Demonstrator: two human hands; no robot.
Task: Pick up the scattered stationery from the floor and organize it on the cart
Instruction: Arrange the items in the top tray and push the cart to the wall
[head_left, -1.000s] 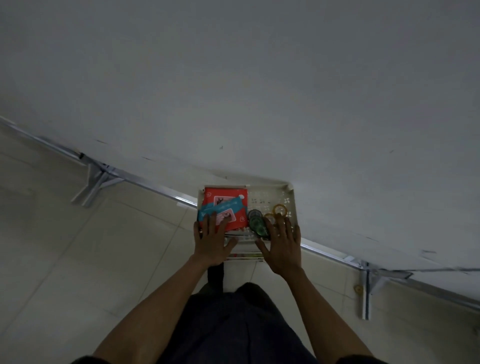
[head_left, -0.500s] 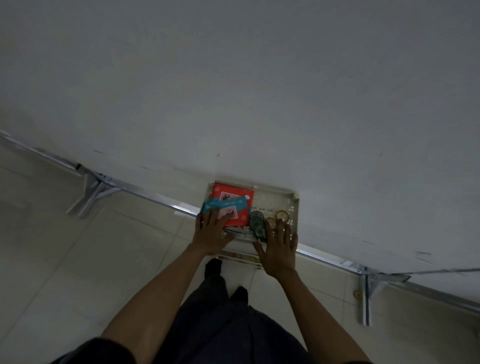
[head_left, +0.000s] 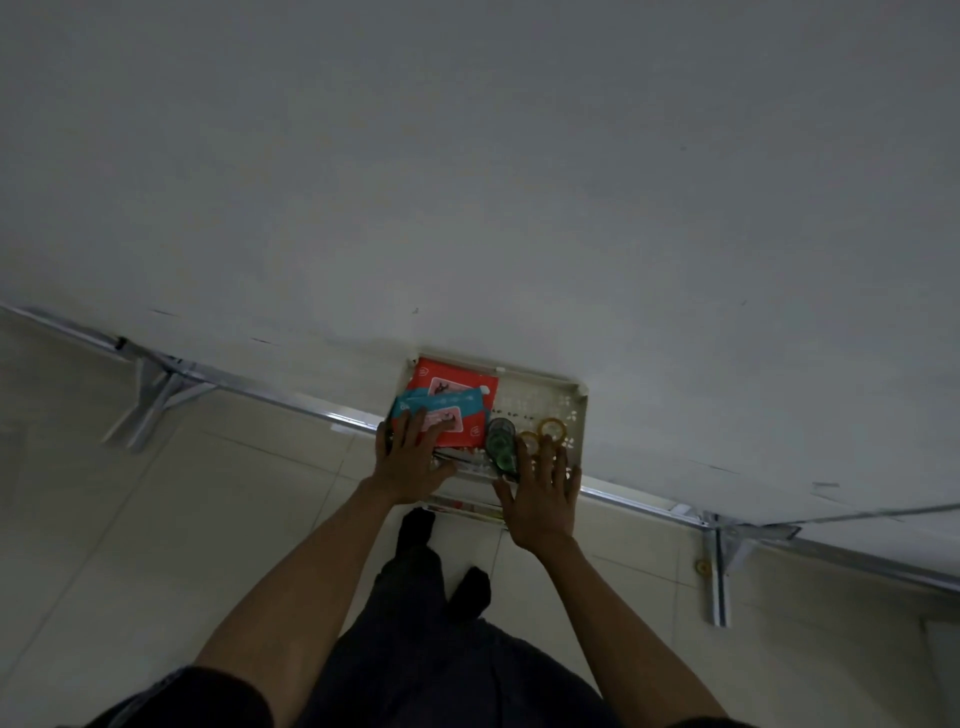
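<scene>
**Hands settle the last things on the cart tray**

A dim room: a pale wall (head_left: 467, 156) fills the upper view, a tiled floor (head_left: 130, 519) lies below it, and a metal rail (head_left: 291, 402) runs along the wall's foot. The cart (head_left: 582, 410) stands against that wall, its pale, perforated top tray facing up.

Little has moved in the last second. Both hands remain on the tray and its contents lie as they did, so the sorting looks close to done and this is likely a final tidying.

The left hand (head_left: 410, 465) lies flat, fingers straight, on the blue packet (head_left: 441, 402). This packet sits slanted across the red packet (head_left: 452, 382), which fills the tray's left half.

Right of them the green tape rolls (head_left: 500, 441) stand in a short row, touching one another. The yellow tape rolls (head_left: 551, 428) lie just beside them.

The right hand (head_left: 540, 499) is spread with straight fingers at the tray's near edge, its fingertips reaching the yellow rolls and gripping nothing.

Far right, a small yellowish ring (head_left: 702, 566) lies on the floor by a rail bracket. It may be a stray roll still to collect, though it is too small to tell.
</scene>
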